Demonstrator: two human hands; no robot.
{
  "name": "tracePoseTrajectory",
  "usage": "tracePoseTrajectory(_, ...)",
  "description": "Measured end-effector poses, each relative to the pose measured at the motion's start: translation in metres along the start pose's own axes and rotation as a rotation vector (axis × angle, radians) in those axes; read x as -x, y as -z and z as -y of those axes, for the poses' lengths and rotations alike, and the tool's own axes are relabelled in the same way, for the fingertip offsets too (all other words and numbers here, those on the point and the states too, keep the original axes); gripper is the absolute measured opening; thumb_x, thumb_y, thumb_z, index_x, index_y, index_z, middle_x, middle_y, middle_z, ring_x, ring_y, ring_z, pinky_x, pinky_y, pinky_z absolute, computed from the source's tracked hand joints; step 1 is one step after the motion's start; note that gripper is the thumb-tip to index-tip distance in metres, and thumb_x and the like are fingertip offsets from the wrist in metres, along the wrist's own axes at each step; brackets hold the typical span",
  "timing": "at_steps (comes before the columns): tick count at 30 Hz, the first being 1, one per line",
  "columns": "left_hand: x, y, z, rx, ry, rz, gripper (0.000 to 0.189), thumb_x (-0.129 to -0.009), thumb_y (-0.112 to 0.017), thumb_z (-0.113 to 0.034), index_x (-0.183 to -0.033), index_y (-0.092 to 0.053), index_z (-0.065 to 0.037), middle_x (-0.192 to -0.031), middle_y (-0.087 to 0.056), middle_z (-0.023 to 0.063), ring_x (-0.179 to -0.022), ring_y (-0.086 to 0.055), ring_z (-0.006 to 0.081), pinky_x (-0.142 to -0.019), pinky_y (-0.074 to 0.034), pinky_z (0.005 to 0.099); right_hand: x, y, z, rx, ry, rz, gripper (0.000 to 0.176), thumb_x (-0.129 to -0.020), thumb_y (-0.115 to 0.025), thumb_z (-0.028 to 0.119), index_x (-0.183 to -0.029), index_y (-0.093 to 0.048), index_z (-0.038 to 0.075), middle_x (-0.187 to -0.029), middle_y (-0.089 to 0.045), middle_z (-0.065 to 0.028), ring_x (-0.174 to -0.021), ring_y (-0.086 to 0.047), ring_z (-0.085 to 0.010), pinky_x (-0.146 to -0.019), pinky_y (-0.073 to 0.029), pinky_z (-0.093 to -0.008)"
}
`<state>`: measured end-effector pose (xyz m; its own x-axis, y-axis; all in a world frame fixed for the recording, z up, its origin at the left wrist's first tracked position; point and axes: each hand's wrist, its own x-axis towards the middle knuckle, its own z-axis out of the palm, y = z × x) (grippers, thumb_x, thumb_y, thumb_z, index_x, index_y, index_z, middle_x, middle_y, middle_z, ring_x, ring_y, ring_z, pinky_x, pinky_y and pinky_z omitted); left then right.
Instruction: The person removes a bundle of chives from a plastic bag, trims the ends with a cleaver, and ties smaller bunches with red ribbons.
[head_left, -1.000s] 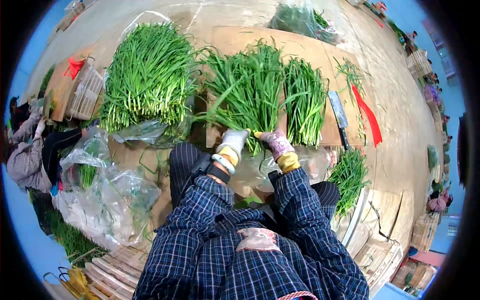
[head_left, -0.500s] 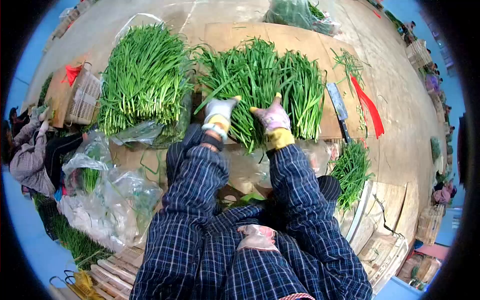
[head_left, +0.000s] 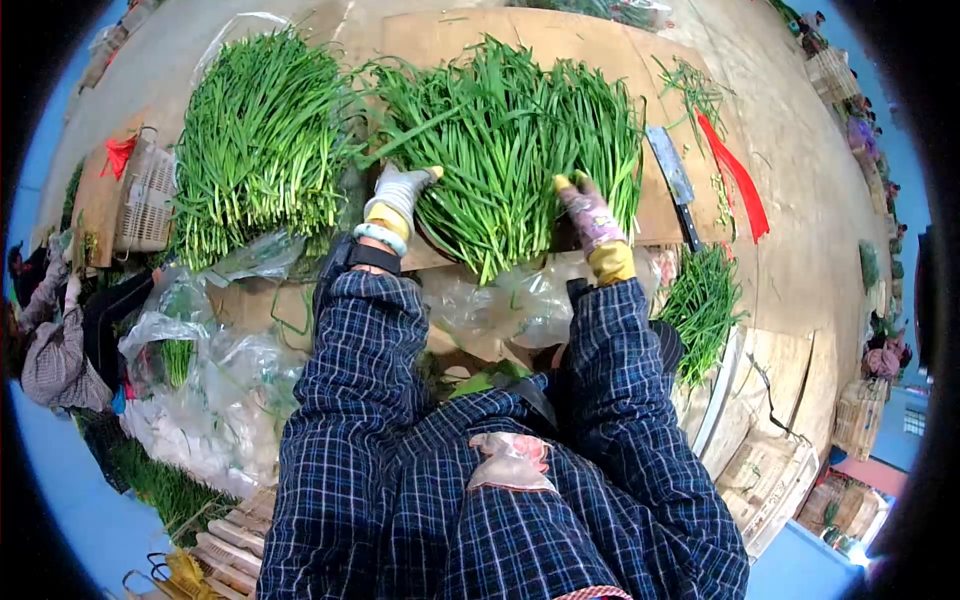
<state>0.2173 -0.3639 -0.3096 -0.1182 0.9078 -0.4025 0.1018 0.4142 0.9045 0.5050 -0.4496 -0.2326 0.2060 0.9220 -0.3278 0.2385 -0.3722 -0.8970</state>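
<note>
Yellow-tipped fingers [head_left: 585, 195] are partly hiding, so whether they are gripping cannot be told. The cloth-gloved left hand [head_left: 400, 192] and patterned right hand [head_left: 594, 215] are flanking one broad heap of ribbon-like greens [head_left: 505, 150] on a smooth wooden board [head_left: 440, 30]. One flat-bladed cleaver [head_left: 668, 165] and one red strip [head_left: 735, 178] are lying rightward, one dense green stack [head_left: 255, 145] leftward. The top edge is cutting off a filmy bag [head_left: 610, 10].

The left arm [head_left: 350, 390] and the right arm [head_left: 640, 390] are stretched forward, well apart. The gloved left hand [head_left: 403, 192] is turned inward, with one fingertip [head_left: 436, 173] pointed across. The gloved right hand [head_left: 591, 212] is held with its fingertips pointed forward.
</note>
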Motion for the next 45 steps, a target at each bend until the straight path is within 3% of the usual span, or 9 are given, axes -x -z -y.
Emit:
tracePoseTrajectory(7,0.036,0.012,-0.016,-0.010,0.029,-0.078,0.053,-0.071,-0.074,-0.019,-0.115,-0.052,0.001,-0.107,-0.060,0.0110,-0.094,-0.055,0.0234,-0.084,-0.042,0.0320,-0.016,0.052,-0.023,-0.355,-0.158,-0.046,0.056,-0.087,-0.057,0.030,-0.134,-0.034,0.010,-0.086,-0.052,-0.0058,-0.065,-0.057,-0.0166,-0.053,-0.048,-0.0274)
tracePoseTrajectory(12,0.011,0.032,0.014,-0.053,-0.074,-0.140,0.048,-0.074,-0.071,-0.017,-0.115,-0.052,0.000,-0.098,-0.062,0.0107,-0.080,-0.057,0.0222,-0.072,-0.046,0.0312,0.008,0.065,-0.011,-0.144,0.034,-0.064,0.062,-0.084,-0.063,0.028,-0.133,-0.037,0.003,-0.103,-0.059,-0.0107,-0.094,-0.054,-0.0187,-0.083,-0.043,-0.0296)
tracePoseTrajectory(14,0.039,0.032,-0.025,-0.141,-0.006,-0.200,0.076,-0.066,-0.077,-0.021,-0.126,-0.040,0.008,-0.119,-0.054,0.0242,-0.109,-0.053,0.0333,-0.093,-0.040,0.0326,0.009,0.063,-0.007,0.039,0.104,-0.056,0.055,-0.083,-0.064,0.024,-0.129,-0.043,0.002,-0.103,-0.059,-0.0098,-0.093,-0.055,-0.0167,-0.082,-0.044,-0.0276)
tracePoseTrajectory(21,0.082,0.003,-0.090,-0.414,-0.430,-0.344,0.067,-0.066,-0.073,-0.013,-0.126,-0.046,-0.001,-0.111,-0.057,0.0246,-0.102,-0.056,0.0352,-0.092,-0.043,0.0383,0.001,0.026,0.114,-0.048,0.281,0.119,0.023,-0.083,-0.059,0.013,-0.104,-0.062,0.004,-0.080,-0.062,-0.0034,-0.070,-0.056,-0.0096,-0.066,-0.046,-0.0210)
tracePoseTrajectory(24,0.084,-0.014,-0.091,-0.709,-0.749,-0.330,0.067,-0.067,-0.073,-0.012,-0.128,-0.046,-0.007,-0.121,-0.052,0.0206,-0.109,-0.052,0.0332,-0.096,-0.040,0.0380,-0.100,0.007,0.131,0.207,0.378,-0.005,0.023,-0.079,-0.062,0.020,-0.096,-0.065,0.005,-0.075,-0.064,-0.0026,-0.063,-0.057,-0.0096,-0.057,-0.046,-0.0246)
tracePoseTrajectory(31,0.062,-0.023,-0.084,-0.774,-0.749,-0.152,0.059,-0.063,-0.072,-0.014,-0.118,-0.054,-0.009,-0.120,-0.053,0.0179,-0.117,-0.043,0.0377,-0.102,-0.034,0.0432,-0.245,-0.070,0.159,0.925,0.285,-0.097,0.045,-0.080,-0.061,0.030,-0.119,-0.055,0.010,-0.118,-0.057,-0.0164,-0.113,-0.052,-0.0317,-0.093,-0.042,-0.0401)
tracePoseTrajectory(36,0.062,-0.030,-0.090,-0.923,-0.796,0.053,0.051,-0.068,-0.069,-0.029,-0.117,-0.058,-0.019,-0.126,-0.051,0.0088,-0.125,-0.033,0.0390,-0.104,-0.020,0.0564,-0.299,-0.103,0.133,1.186,0.281,-0.173,0.036,-0.079,-0.057,0.032,-0.108,-0.062,0.013,-0.112,-0.061,-0.0147,-0.106,-0.057,-0.0304,-0.087,-0.045,-0.0440)
tracePoseTrajectory(40,0.062,-0.028,-0.085,-1.016,-0.690,0.156,0.048,-0.070,-0.069,-0.033,-0.116,-0.059,-0.023,-0.129,-0.048,0.0067,-0.128,-0.029,0.0373,-0.103,-0.016,0.0605,-0.308,-0.089,0.147,0.192,0.670,-0.293,0.029,-0.081,-0.061,0.024,-0.103,-0.062,0.005,-0.087,-0.067,-0.0104,-0.082,-0.064,-0.0253,-0.075,-0.051,-0.0357)
tracePoseTrajectory(45,0.062,-0.030,-0.087,-1.095,-0.572,0.282,0.050,-0.072,-0.068,-0.034,-0.119,-0.057,-0.023,-0.130,-0.048,0.0054,-0.129,-0.029,0.0365,-0.104,-0.015,0.0599,-0.268,-0.075,0.193,-0.509,0.329,-0.001,0.014,-0.087,-0.057,0.014,-0.095,-0.061,0.004,-0.066,-0.056,-0.0039,-0.050,-0.053,-0.0132,-0.047,-0.046,-0.0245)
